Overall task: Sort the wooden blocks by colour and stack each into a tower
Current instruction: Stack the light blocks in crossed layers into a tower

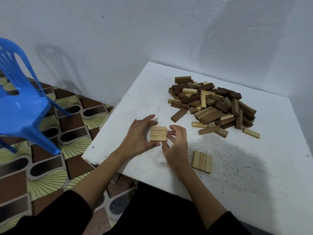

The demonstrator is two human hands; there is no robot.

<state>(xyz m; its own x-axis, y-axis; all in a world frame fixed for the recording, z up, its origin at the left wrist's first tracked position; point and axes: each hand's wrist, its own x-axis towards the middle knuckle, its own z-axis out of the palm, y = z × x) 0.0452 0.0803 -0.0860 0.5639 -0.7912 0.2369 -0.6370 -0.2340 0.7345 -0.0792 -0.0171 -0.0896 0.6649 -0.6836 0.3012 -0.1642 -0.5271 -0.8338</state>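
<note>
Wooden blocks, mixed lot. Handling, as judged: light, rigid, smooth-faced and liable to slide on one another; best taken across the long sides, or squared up by pressing both ends of a row at once.

Pale layer (158, 133): blocks side by side, lying on the white bench (237, 175) near its left edge. Left hand (140, 134) touches the layer's left end with curved fingers; right hand (176, 141) sits at its right end, fingers loosely curled, nothing lifted. Whether this layer rests on another cannot be told.

Second pale layer (202, 161): three blocks, flat, near the right forearm.

Loose pile (215, 106): dark brown, mid-brown and pale blocks jumbled, toward the far wall, unsorted.
</note>
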